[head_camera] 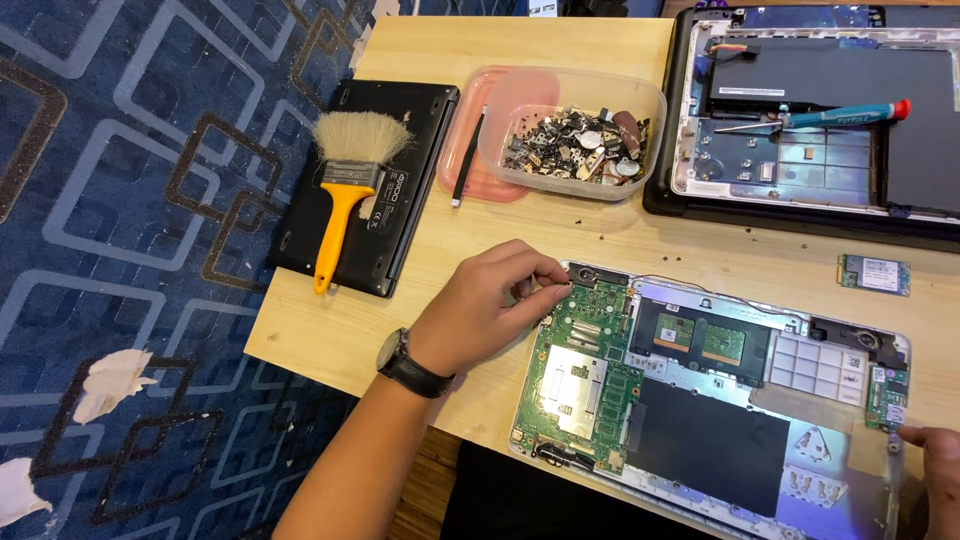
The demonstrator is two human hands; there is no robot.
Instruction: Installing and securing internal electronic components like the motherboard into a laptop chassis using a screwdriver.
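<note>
An opened silver laptop base (850, 470) lies in front of me with its green mainboard (580, 375) exposed on the left. My left hand (485, 305), with a black wristwatch, pinches something small at the mainboard's upper left corner; the item is too small to make out. My right hand (940, 470) rests on the laptop's right edge beside a small green daughter board (886, 397), fingertips touching the case.
A clear plastic tub (570, 135) of small metal parts stands behind, on a pink lid. A yellow-handled brush (345, 190) lies on a black laptop cover (400, 200). Another opened laptop (800, 120) holds tweezers and a teal screwdriver (845, 115). A small card (874, 273) lies loose.
</note>
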